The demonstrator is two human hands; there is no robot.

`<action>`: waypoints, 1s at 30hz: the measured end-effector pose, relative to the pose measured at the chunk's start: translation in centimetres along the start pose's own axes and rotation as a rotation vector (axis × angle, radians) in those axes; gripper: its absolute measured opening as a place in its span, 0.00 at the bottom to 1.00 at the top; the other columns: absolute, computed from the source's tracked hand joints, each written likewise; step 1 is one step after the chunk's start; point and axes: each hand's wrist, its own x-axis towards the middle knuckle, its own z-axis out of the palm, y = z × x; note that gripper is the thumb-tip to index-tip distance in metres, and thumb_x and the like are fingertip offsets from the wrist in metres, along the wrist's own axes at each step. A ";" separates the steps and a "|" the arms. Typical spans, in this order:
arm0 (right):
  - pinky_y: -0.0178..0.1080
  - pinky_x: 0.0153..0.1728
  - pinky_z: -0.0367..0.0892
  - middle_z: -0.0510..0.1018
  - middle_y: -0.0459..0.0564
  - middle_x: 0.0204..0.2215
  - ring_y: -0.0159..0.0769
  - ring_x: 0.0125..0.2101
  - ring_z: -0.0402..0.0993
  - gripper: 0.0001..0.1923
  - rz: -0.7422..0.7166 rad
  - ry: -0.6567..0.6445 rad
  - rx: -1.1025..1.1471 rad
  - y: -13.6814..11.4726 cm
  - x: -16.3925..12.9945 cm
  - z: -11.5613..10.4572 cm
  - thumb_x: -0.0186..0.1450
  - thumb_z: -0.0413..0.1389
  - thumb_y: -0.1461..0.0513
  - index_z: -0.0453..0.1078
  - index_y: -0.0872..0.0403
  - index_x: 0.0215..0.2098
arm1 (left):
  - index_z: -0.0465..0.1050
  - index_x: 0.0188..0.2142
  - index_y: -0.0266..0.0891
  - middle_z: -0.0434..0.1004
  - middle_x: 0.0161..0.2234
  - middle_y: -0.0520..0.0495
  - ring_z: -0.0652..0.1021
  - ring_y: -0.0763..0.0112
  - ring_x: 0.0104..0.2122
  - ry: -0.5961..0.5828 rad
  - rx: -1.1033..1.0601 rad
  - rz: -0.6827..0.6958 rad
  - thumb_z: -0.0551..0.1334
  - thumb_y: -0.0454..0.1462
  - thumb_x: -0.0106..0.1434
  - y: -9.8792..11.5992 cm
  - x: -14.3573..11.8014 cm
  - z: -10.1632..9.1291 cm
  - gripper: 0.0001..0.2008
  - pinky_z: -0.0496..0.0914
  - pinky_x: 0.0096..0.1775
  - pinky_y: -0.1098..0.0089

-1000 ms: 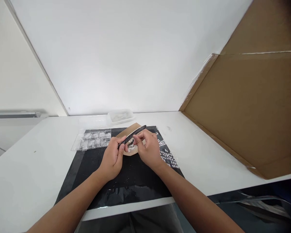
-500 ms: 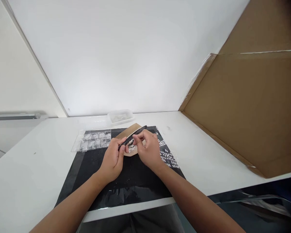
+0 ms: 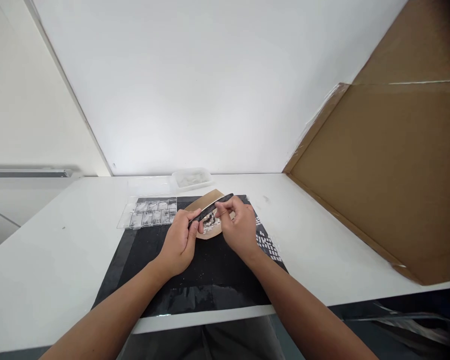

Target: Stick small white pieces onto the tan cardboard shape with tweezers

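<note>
Head view: dark cloth trousers (image 3: 198, 342) show below the front edge of a smooth white table (image 3: 322, 250). On it lies a flat black mat (image 3: 150, 265), matt in the middle, with a glossy, wrinkled film along its near edge and pale specks scattered on it. Above the mat, the left hand (image 3: 179, 241) pinches the lower end of a slim, slightly curved black strip (image 3: 209, 209) between thumb and fingers. The right hand (image 3: 239, 227) has thumb and forefinger pressed together at the strip's upper part; whether they grip the strip or some tiny piece, I cannot tell. Just beneath, a tan, angular-edged tray (image 3: 198, 204) holds loose white chips (image 3: 211, 230). To the right, small white tiles (image 3: 269, 246) lie in rough rows on the mat. Beyond, at left, sits a clear, hard plastic compartment box (image 3: 125, 220) with whitish contents, its lid folded back; beside it stands a cloudy, rounded tub (image 3: 191, 187). Brown cardboard (image 3: 378, 165) with a scuffed white edge leans at right, against a plain white wall (image 3: 210, 90).
</note>
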 end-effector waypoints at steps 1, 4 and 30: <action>0.43 0.43 0.65 0.81 0.44 0.26 0.37 0.28 0.77 0.13 0.030 0.029 -0.005 0.4 0.3 -0.3 0.72 0.54 0.55 0.68 0.49 0.29 | 0.64 0.58 0.42 0.71 0.39 0.45 0.74 0.62 0.41 -0.007 0.003 0.003 0.50 0.37 0.75 0.1 0.0 0.0 0.14 0.68 0.49 0.58; 0.40 0.37 0.65 0.81 0.44 0.26 0.37 0.26 0.76 0.14 0.116 0.111 -0.031 1.6 0.9 -0.9 0.71 0.55 0.55 0.67 0.49 0.29 | 0.65 0.55 0.42 0.71 0.39 0.45 0.73 0.62 0.43 -0.038 0.009 0.011 0.50 0.36 0.75 0.3 0.0 0.1 0.13 0.67 0.50 0.58; 0.41 0.43 0.62 0.81 0.44 0.26 0.36 0.28 0.76 0.14 0.077 0.076 0.000 1.0 0.4 -0.2 0.72 0.55 0.55 0.68 0.51 0.29 | 0.67 0.51 0.41 0.71 0.40 0.45 0.74 0.62 0.43 -0.018 0.021 -0.027 0.51 0.37 0.74 0.2 0.0 0.1 0.11 0.67 0.50 0.60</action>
